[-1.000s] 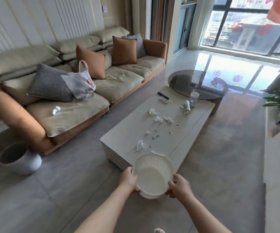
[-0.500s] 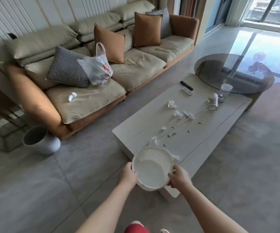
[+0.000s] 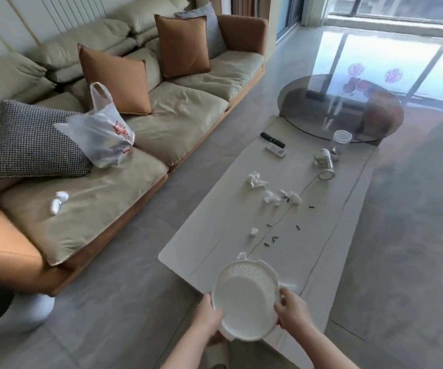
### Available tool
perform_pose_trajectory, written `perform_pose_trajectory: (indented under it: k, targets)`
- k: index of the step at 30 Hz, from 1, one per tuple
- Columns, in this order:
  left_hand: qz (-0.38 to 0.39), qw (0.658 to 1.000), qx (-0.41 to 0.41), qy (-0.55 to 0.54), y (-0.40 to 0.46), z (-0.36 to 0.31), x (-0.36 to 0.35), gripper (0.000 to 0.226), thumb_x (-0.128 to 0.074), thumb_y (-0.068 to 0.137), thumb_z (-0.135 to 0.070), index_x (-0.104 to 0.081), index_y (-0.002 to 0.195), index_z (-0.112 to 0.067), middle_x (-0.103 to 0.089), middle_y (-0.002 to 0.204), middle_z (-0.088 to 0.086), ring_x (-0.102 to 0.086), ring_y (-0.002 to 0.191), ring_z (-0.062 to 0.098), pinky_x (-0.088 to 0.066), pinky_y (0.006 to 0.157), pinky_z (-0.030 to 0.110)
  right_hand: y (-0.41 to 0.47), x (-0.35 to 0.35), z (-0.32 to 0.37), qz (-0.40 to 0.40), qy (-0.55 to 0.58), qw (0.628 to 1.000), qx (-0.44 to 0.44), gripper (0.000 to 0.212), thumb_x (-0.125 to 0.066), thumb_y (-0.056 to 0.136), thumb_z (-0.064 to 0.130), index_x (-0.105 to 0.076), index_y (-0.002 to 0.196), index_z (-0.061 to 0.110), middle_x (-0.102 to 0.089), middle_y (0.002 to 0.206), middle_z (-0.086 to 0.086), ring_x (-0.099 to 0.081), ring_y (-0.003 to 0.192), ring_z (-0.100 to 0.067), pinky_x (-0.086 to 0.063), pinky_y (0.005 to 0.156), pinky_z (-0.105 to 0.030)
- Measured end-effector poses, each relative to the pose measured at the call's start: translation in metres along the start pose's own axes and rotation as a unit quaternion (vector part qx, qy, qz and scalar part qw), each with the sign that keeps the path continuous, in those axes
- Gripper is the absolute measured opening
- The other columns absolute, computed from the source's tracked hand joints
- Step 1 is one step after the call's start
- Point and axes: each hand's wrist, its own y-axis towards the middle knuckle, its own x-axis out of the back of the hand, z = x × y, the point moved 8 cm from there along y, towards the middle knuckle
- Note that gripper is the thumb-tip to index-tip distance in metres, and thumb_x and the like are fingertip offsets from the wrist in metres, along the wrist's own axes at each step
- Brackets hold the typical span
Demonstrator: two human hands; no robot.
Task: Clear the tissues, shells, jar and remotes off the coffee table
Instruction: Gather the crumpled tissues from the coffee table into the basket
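Closer to coffee table (image 3: 215, 243) than half a second back; basket (image 3: 245, 296) now over its near corner. Left hand (image 3: 209, 319) and right hand (image 3: 291, 311) both gripping basket rim, empty inside. Tissues (image 3: 256, 180) crumpled mid-table, dark shells (image 3: 271, 239) scattered nearer the basket, remotes (image 3: 273, 145) at far left edge, jar (image 3: 325, 163) on its side at far right. Best set basket down flat on near end, free one hand, pick tissues first, then sweep shells toward rim. Watch for shells rolling off the edge.
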Motion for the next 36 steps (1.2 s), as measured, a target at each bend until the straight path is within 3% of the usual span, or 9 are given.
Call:
perform_pose_trajectory:
  k: [5,7,10,14,20,22,25,31,36]
  targets:
    - [0.032,0.999,-0.014,0.015,0.067,-0.04,0.028,0.045,-0.051,0.087,-0.009,-0.053,0.131,-0.02,-0.064,0.104,0.003,-0.063,0.102,0.027,-0.053,0.088,0.036,0.047,-0.009,0.029,-0.043,0.049,0.997,-0.042,0.015,-0.048,0.088,0.007,-0.058,0.1,0.008,-0.068,0.086,-0.009,-0.067,0.07,-0.026,-0.058,0.069,-0.045]
    - [0.038,0.998,-0.033,0.043,0.088,-0.055,0.036,0.048,-0.052,0.089,-0.014,-0.049,0.136,-0.023,-0.066,0.114,0.006,-0.063,0.104,0.026,-0.053,0.085,0.033,0.064,-0.011,0.036,-0.062,0.065,0.995,-0.049,0.014,-0.049,0.089,0.009,-0.058,0.098,0.009,-0.069,0.088,-0.013,-0.067,0.072,-0.031,-0.058,0.071,-0.047]
    - [0.037,0.997,-0.043,0.057,0.117,-0.071,0.044,0.051,-0.051,0.09,-0.017,-0.046,0.14,-0.026,-0.064,0.117,0.006,-0.064,0.094,0.024,-0.057,0.069,0.031,0.083,-0.017,0.043,-0.079,0.086,0.991,-0.066,0.021,-0.049,0.09,0.012,-0.059,0.108,0.013,-0.069,0.09,-0.012,-0.066,0.075,-0.03,-0.058,0.073,-0.045]
    - [0.037,0.996,-0.052,0.055,0.146,-0.083,0.042,0.053,-0.049,0.089,-0.013,-0.045,0.14,-0.025,-0.062,0.126,0.006,-0.064,0.103,0.029,-0.058,0.085,0.045,0.109,-0.029,0.045,-0.078,0.109,0.987,-0.087,0.028,-0.047,0.093,0.011,-0.055,0.119,0.012,-0.067,0.099,-0.012,-0.066,0.085,-0.031,-0.055,0.083,-0.048]
    - [-0.011,0.995,-0.073,0.063,0.195,-0.091,0.035,0.048,-0.049,0.091,-0.017,-0.047,0.138,-0.027,-0.064,0.126,0.003,-0.063,0.108,0.026,-0.056,0.089,0.045,0.151,-0.043,0.034,-0.058,0.166,0.981,-0.081,0.034,-0.05,0.095,0.027,-0.05,0.128,0.016,-0.066,0.099,-0.002,-0.068,0.083,-0.018,-0.057,0.083,-0.043]
    - [-0.024,0.995,-0.079,0.063,0.21,-0.09,0.032,0.048,-0.05,0.092,-0.019,-0.047,0.138,-0.029,-0.064,0.126,0.001,-0.062,0.109,0.024,-0.055,0.089,0.041,0.164,-0.05,0.018,-0.041,0.142,0.986,-0.083,0.042,-0.051,0.094,0.034,-0.047,0.132,0.015,-0.064,0.107,-0.002,-0.066,0.09,-0.017,-0.056,0.084,-0.039]
    - [-0.046,0.992,-0.086,0.081,0.23,-0.084,0.03,0.047,-0.049,0.092,-0.022,-0.046,0.138,-0.032,-0.064,0.126,-0.001,-0.062,0.111,0.021,-0.049,0.081,0.03,0.181,-0.057,-0.022,-0.025,0.028,0.993,-0.109,0.04,-0.052,0.094,0.026,-0.048,0.132,0.014,-0.06,0.126,-0.008,-0.06,0.111,-0.023,-0.05,0.092,-0.037]
    - [-0.109,0.993,-0.029,0.022,0.263,-0.054,0.033,0.033,-0.048,0.091,-0.019,-0.056,0.122,-0.029,-0.066,0.096,-0.002,-0.065,0.093,0.025,-0.057,0.085,0.047,0.222,-0.068,-0.085,-0.026,-0.065,0.987,-0.143,0.038,-0.05,0.092,0.015,-0.052,0.13,0.013,-0.058,0.133,-0.008,-0.054,0.12,-0.026,-0.045,0.093,-0.033]
    - [-0.154,0.988,-0.007,-0.024,0.273,-0.04,0.028,0.036,-0.047,0.091,-0.019,-0.055,0.124,-0.033,-0.065,0.097,-0.005,-0.064,0.095,0.022,-0.056,0.087,0.045,0.25,-0.075,-0.108,-0.047,-0.119,0.98,-0.152,0.036,-0.052,0.091,0.017,-0.056,0.126,0.014,-0.059,0.128,-0.012,-0.048,0.121,-0.032,-0.04,0.097,-0.035]
